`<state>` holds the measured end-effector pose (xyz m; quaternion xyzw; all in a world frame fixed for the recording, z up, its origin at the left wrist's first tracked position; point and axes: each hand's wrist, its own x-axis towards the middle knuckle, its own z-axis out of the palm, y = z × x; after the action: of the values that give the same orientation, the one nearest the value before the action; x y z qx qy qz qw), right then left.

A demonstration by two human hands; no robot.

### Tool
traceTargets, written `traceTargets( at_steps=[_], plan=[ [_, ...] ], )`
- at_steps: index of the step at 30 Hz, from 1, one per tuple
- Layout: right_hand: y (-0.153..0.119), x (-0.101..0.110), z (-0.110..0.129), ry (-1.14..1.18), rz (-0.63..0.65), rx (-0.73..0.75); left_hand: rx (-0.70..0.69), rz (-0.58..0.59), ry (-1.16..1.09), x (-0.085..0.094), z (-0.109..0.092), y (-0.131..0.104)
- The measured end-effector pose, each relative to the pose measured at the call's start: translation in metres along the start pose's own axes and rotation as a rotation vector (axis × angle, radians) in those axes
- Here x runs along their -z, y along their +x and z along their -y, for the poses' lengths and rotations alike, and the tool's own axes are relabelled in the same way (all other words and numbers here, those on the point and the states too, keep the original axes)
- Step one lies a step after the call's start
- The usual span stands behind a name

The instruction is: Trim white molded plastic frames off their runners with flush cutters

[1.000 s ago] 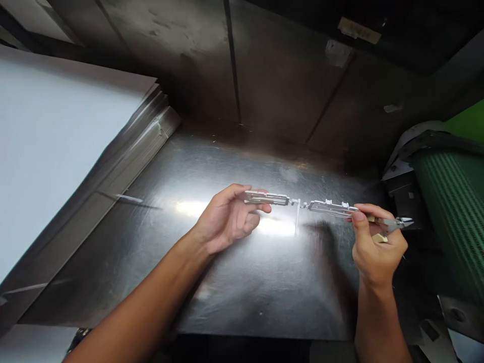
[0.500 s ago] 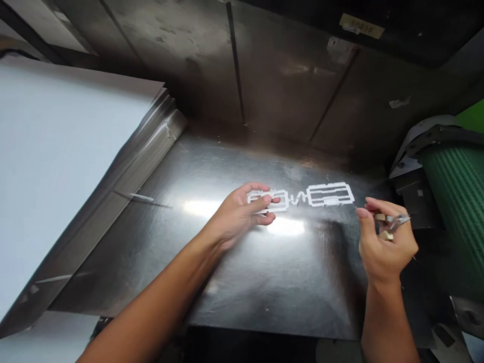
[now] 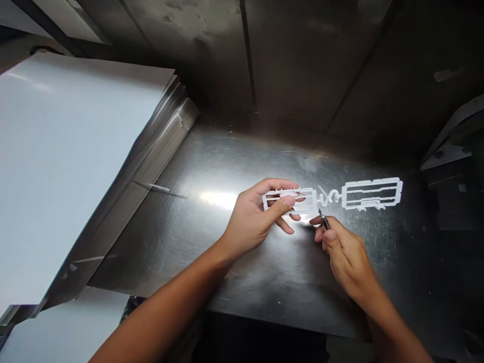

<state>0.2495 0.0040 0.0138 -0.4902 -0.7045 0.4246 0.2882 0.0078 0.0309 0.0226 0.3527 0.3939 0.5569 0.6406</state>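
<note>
My left hand (image 3: 260,212) grips the left end of a white plastic molded part, its thumb lying across the left frame (image 3: 308,201). A wavy connecting strip (image 3: 328,196) joins that frame to a second rectangular frame (image 3: 372,194) on the right. The part is held up over the metal table. My right hand (image 3: 342,247) is closed on a pair of small nippers (image 3: 324,220). Their metal tip points up, close to the right edge of the left frame and below the strip; whether it touches the plastic I cannot tell.
A stack of large white sheets (image 3: 83,151) stands at the left, with a thin white strip (image 3: 159,187) sticking out from its side. Beneath my hands is a scratched metal table (image 3: 257,282). A dark metal wall (image 3: 295,65) rises behind it.
My right hand has moved left from beyond the part's right end to the middle, and the nippers now point up at the plastic. The view has shifted slightly.
</note>
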Motion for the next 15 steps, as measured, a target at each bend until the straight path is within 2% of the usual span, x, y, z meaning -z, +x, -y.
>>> traceTargets(
  at_steps=[9, 15],
  plan=[
    [0.0032, -0.0009, 0.0057, 0.009, -0.017, 0.045, -0.046, 0.063, 0.088, -0.003, 0.0051, -0.0045],
    [0.0028, 0.0007, 0.0079, 0.001, -0.022, 0.045, 0.003, 0.024, 0.147, -0.0067, 0.002, -0.0081]
  ],
)
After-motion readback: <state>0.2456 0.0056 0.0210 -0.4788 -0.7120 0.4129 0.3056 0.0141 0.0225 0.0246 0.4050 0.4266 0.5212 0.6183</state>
